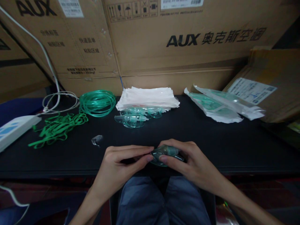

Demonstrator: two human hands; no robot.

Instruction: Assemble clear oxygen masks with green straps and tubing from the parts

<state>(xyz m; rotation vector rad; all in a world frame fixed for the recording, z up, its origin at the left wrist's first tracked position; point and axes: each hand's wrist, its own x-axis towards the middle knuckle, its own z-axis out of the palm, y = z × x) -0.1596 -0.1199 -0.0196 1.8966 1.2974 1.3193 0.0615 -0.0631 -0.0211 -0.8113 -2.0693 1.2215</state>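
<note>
A clear greenish oxygen mask (161, 152) is held between my two hands above the front edge of the black table. My right hand (185, 154) wraps round its right part, thumb in front and fingers behind, close to the connector. With thumb and fingertips, my left hand (130, 159) pinches the mask's left edge; whether something small sits in that pinch is hidden. More oxygen masks (132, 120) lie behind, in front of a stack of white pouches (147, 97). Several small shiny strips (97, 140) rest to the left.
On the left lie green elastic straps (59, 128), a coil of green tubing (97, 103), a white cable (50, 59) and a white power strip (16, 129). Packed mask pouches (222, 104) lie at the back right. Large cardboard boxes (187, 59) stand behind the table (70, 161).
</note>
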